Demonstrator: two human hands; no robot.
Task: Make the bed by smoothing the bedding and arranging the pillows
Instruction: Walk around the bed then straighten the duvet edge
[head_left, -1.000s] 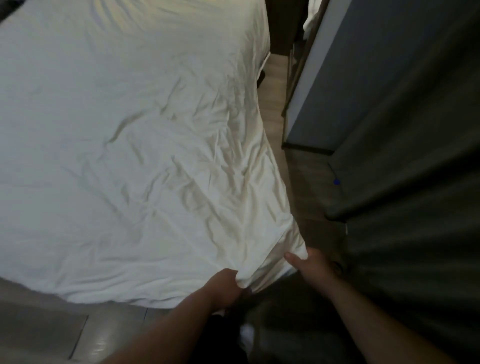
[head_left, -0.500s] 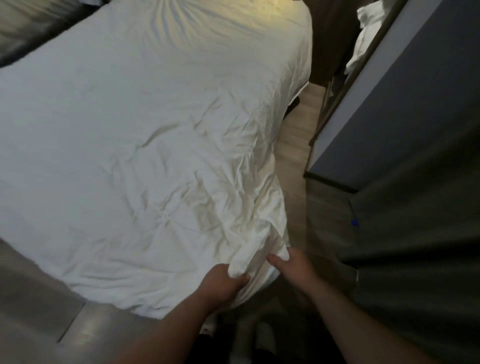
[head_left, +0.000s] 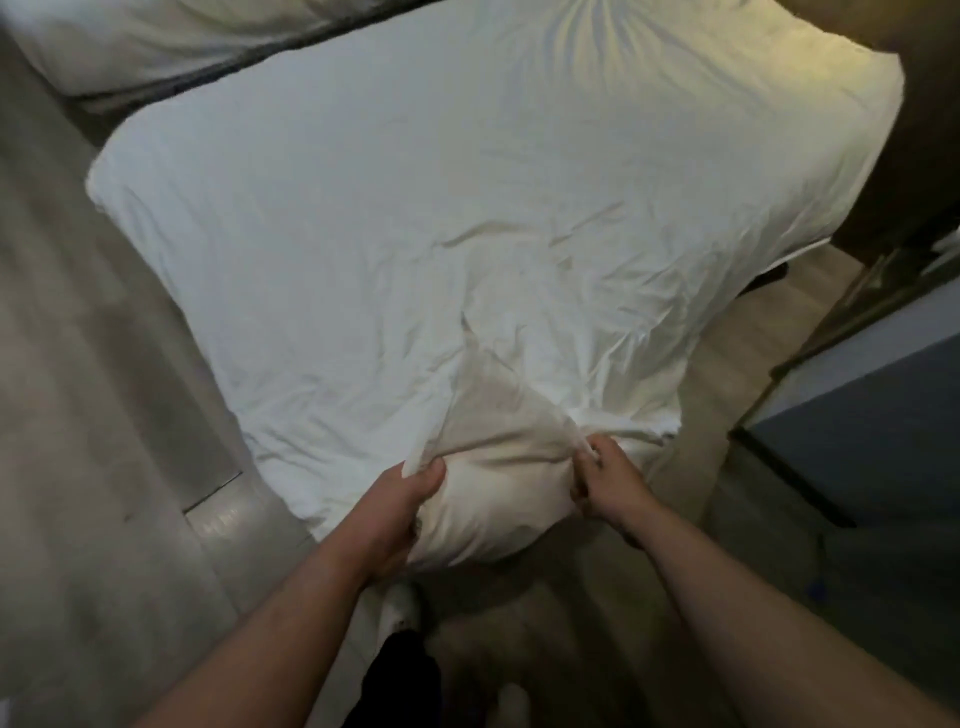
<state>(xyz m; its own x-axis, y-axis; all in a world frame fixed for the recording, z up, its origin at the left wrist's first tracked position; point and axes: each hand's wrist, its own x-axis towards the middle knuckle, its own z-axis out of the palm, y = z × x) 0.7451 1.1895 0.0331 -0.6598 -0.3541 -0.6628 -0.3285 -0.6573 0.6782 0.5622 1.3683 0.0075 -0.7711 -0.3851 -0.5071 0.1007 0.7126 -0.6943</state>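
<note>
Bedding (head_left: 415, 234), a white duvet or top sheet, lies spread over the bed and fills the middle of the view, with its near corner (head_left: 498, 467) gathered into a soft bulge at 6 o'clock. The left hand (head_left: 405, 504) grips that bulge from the 7 o'clock side, fingers curled into the cloth. The right hand (head_left: 608, 483) pinches a fold of the same corner at 5 o'clock, so both hands are clamped on fabric and neither is free. Creases fan out from the held corner toward 12 and 2 o'clock, while the far half toward 11 o'clock looks flatter. By its look the cloth is light, limp and a little slippery. It should follow a pull readily but wrinkle wherever it goes slack. The hem and corners are likely the best places to hold, hands set well apart, so a tug carries tension across the whole width. At 1 o'clock the far end puckers under warm light; whether a pillow sits beneath it cannot be told. More white bedding (head_left: 156, 41) shows at 11 o'clock, apart from this bed. Grey floor (head_left: 78, 441) runs along 9 o'clock, and a blue-grey panel (head_left: 857, 426) stands at 3 o'clock.
</note>
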